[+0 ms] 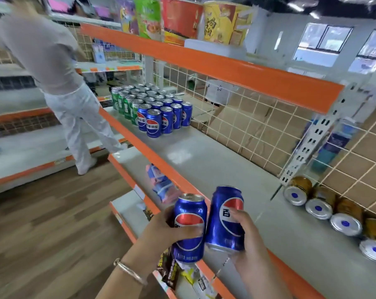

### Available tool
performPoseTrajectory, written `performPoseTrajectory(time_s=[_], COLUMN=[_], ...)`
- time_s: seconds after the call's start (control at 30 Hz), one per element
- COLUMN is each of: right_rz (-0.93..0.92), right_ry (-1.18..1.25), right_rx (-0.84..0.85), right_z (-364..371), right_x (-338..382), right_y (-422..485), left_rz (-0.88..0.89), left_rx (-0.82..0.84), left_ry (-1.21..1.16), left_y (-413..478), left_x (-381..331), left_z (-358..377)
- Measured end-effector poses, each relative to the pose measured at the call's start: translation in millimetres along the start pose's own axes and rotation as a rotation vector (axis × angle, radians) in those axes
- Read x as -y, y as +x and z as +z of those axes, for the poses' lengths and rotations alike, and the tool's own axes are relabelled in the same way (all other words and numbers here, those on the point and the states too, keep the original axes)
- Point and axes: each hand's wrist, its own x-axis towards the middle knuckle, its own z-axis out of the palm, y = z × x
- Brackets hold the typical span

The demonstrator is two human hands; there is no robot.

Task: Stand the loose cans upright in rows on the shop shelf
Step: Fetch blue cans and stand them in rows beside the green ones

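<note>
My left hand (172, 229) grips a blue cola can (190, 214) upright, in front of the orange shelf edge. My right hand (243, 229) grips a second blue cola can (225, 219), tilted slightly, just over the near part of the grey shelf (215, 165). Further along that shelf stand rows of upright blue cans (161, 119) with green cans (123, 103) to their left. Several gold cans (318, 203) lie on their sides at the right, bottoms facing me.
A person in white trousers (74, 117) stands in the aisle to the left. A wire grid (247, 124) backs the shelf. The orange shelf above (204, 61) carries snack boxes. Packets (161, 186) lie on the lower shelf.
</note>
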Motion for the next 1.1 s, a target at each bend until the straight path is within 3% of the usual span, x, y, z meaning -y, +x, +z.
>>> performPoseTrajectory(time_s=[0.13,0.4,0.47,0.77,1.1], right_rz=[-0.004,-0.023,-0.049,-0.288,-0.440], right_ry=[0.137,0.079,-0.029,-0.327,-0.477], right_rx=[0.054,0.047,0.042,-0.160,-0.490], right_z=[23,54,62,87,99], right_x=[9,35,49,54,39], right_y=[41,147,174,286,392], left_rz=[-0.020,0.050,0.068,0.083,0.174], left_rx=[-0.053,-0.106,-0.117,-0.093,0.147], left_ry=[-0.030,-0.048,-0.080,-0.098,0.072], left_y=[27,129,153,244,339], left_x=[-2,-38,-46,-64,-64], left_z=[-25,-63,-71,-116,-165])
